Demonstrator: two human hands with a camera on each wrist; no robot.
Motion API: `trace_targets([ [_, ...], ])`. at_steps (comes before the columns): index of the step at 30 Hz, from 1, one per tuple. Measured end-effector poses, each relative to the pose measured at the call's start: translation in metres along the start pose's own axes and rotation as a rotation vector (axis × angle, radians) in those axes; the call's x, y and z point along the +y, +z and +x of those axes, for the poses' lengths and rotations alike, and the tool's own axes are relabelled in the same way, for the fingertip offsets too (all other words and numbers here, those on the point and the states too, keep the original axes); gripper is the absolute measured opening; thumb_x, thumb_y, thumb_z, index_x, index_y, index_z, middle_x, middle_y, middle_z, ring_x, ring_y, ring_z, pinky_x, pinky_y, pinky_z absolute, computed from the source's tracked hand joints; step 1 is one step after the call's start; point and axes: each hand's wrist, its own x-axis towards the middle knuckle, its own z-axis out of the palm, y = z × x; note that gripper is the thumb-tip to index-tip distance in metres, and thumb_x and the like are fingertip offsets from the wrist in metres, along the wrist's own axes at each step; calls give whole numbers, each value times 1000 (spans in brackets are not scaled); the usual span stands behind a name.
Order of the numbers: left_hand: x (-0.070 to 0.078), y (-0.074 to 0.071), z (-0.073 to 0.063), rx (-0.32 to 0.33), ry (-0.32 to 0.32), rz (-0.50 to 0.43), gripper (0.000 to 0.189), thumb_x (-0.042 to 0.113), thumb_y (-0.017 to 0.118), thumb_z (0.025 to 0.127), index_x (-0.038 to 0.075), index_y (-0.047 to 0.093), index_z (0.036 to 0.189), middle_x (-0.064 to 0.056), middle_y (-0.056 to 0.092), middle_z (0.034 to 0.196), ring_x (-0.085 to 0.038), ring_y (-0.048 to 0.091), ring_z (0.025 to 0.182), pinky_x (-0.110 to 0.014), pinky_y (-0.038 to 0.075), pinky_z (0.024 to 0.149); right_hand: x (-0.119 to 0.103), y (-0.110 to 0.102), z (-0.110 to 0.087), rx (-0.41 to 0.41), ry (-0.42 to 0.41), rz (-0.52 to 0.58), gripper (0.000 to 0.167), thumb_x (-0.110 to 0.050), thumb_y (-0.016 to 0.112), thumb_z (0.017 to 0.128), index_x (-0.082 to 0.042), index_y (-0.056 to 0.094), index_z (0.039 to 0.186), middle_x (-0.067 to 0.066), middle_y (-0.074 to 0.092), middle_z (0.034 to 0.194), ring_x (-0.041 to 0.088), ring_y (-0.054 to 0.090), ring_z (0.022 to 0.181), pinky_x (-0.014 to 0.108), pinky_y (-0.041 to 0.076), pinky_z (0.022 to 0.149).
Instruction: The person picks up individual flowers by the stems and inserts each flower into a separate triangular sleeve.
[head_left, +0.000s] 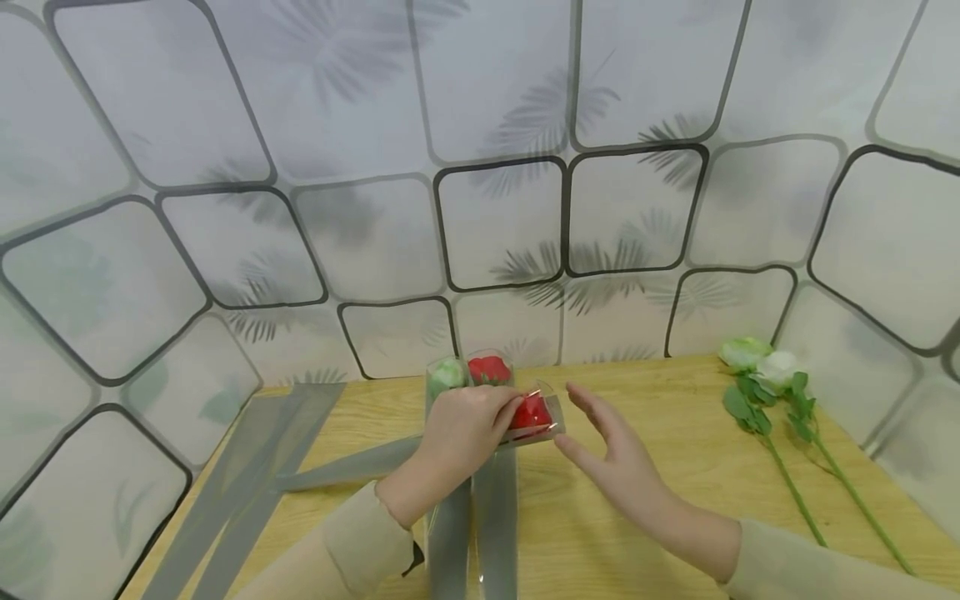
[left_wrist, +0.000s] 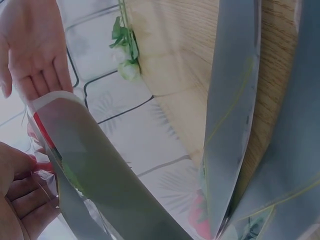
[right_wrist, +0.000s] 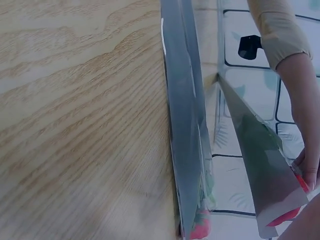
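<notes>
My left hand [head_left: 468, 421] pinches the top edge of a grey and clear flower sleeve [left_wrist: 107, 165]. Inside that sleeve is a red rose [head_left: 531, 412]; its stem end points left in the head view. My right hand [head_left: 618, 467] is held beside the sleeve's open end, thumb and fingers apart, with nothing gripped. In the left wrist view, its fingertips are close to the sleeve's rim; whether they touch cannot be told. Below my left hand lie two more sleeved flowers, a pale green one [head_left: 447, 375] and another red rose [head_left: 490, 368].
Several flat grey sleeves [head_left: 247, 475] lie overlapping on the left of the wooden table [head_left: 600, 533]. Two unwrapped white-green flowers [head_left: 776, 371] with long stems lie at the right. A patterned cloth wall [head_left: 502, 225] stands behind the table and at both sides.
</notes>
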Motion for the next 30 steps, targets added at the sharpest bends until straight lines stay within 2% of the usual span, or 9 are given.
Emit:
trace_targets([
  [7, 2, -4, 3, 13, 8, 4, 11, 24, 80, 98, 15, 81, 93, 1, 81, 81, -14, 76, 66, -28, 61, 58, 0, 4, 6, -85, 266, 145, 83, -23, 72, 103, 7, 24, 164, 27, 30, 171, 45, 32, 159, 56, 26, 131],
  [10, 4, -6, 3, 15, 11, 9, 12, 25, 80, 98, 16, 79, 91, 2, 79, 77, -13, 75, 64, -27, 60, 56, 2, 9, 7, -100, 353, 206, 86, -27, 71, 103, 8, 22, 164, 28, 30, 171, 48, 32, 158, 60, 29, 129],
  [13, 6, -7, 4, 18, 20, 5, 11, 25, 80, 98, 16, 80, 92, 2, 79, 77, -12, 74, 63, -26, 59, 55, 3, 13, 8, -108, 420, 275, 82, -31, 70, 103, 4, 28, 164, 27, 36, 169, 48, 36, 156, 66, 28, 128],
  [16, 8, -7, 4, 23, 34, -6, 10, 25, 80, 98, 15, 81, 96, 2, 81, 80, -12, 75, 64, -25, 60, 56, 5, 17, 9, -119, 458, 342, 72, -33, 69, 103, 1, 39, 160, 24, 47, 163, 45, 42, 153, 72, 24, 126],
  [20, 10, -5, 4, 24, 48, -8, 11, 26, 81, 97, 15, 82, 98, 3, 81, 82, -11, 75, 65, -25, 60, 57, 7, 22, 10, -141, 468, 435, 62, -30, 65, 106, 5, 47, 154, 21, 54, 158, 40, 45, 151, 66, 26, 129],
  [23, 11, -4, 4, 25, 51, -6, 12, 27, 81, 96, 16, 83, 99, 3, 82, 83, -10, 75, 65, -24, 59, 56, 9, 24, 11, -154, 470, 507, 59, -27, 61, 109, 9, 46, 153, 20, 57, 155, 33, 54, 145, 58, 34, 129],
  [26, 11, -4, 4, 24, 56, -9, 13, 28, 83, 95, 17, 84, 101, 3, 82, 85, -9, 75, 64, -23, 57, 54, 12, 25, 12, -165, 468, 551, 58, -24, 58, 111, 12, 41, 154, 18, 60, 150, 20, 64, 131, 52, 40, 126],
  [30, 10, -3, 4, 18, 70, -14, 15, 29, 83, 94, 17, 84, 103, 3, 83, 86, -7, 72, 61, -19, 51, 50, 15, 25, 12, -172, 469, 593, 59, -20, 57, 111, 12, 38, 156, 12, 62, 147, 8, 67, 120, 45, 46, 122],
])
